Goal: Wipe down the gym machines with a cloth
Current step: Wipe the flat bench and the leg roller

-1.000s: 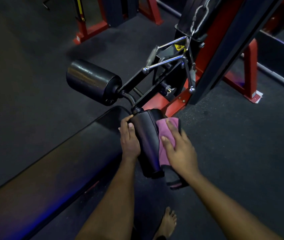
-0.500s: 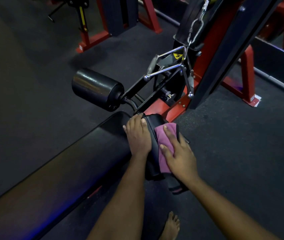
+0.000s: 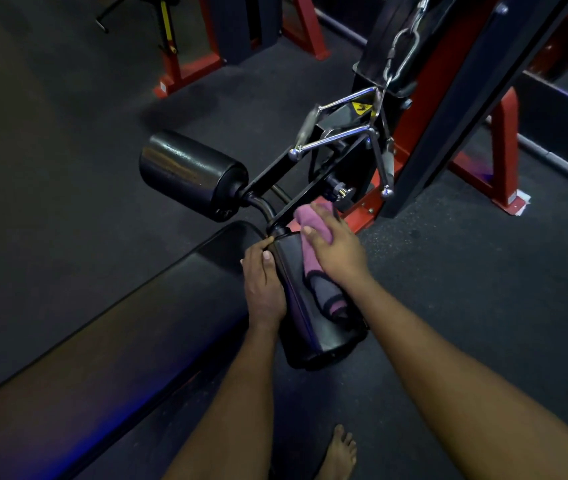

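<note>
A red and black gym machine [image 3: 448, 98] stands ahead, with two black roller pads on a black arm. The near roller pad [image 3: 313, 327] lies between my hands. My left hand [image 3: 263, 285] grips its left side, thumb near the pad's top end. My right hand [image 3: 336, 249] presses a pink cloth [image 3: 312, 223] flat against the top end of that pad, beside the black arm. The cloth's dark tail hangs down the pad under my wrist. The far roller pad [image 3: 189, 174] sticks out to the left, untouched.
A long black bench pad [image 3: 102, 341] runs from lower left up to the rollers. A chrome cable handle [image 3: 351, 140] hangs on a carabiner at the machine. Another red-framed machine [image 3: 206, 39] stands at the back. My bare foot [image 3: 339, 455] is on the dark rubber floor.
My right hand has slid the cloth up the near roller pad from its middle to its top end. My left hand shifted from the pad's top to its left side.
</note>
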